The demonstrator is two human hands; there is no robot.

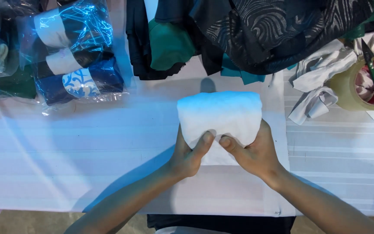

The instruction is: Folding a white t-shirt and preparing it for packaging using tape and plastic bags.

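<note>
Both hands grip a folded white cloth (219, 113) at the middle of the white table (87, 147): the left hand (188, 155) clasps its lower left edge, the right hand (253, 151) its lower right, thumbs pressed on top. Plastic-wrapped cloth bundles (72, 56) lie far left, dark garments (247, 30) behind.

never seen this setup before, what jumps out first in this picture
At the centre of the table, the left hand and right hand grip a folded white cloth, thumbs pressed on its near edge. A heap of dark clothes fills the top edge, with shiny plastic-wrapped bundles at the upper left.
</note>
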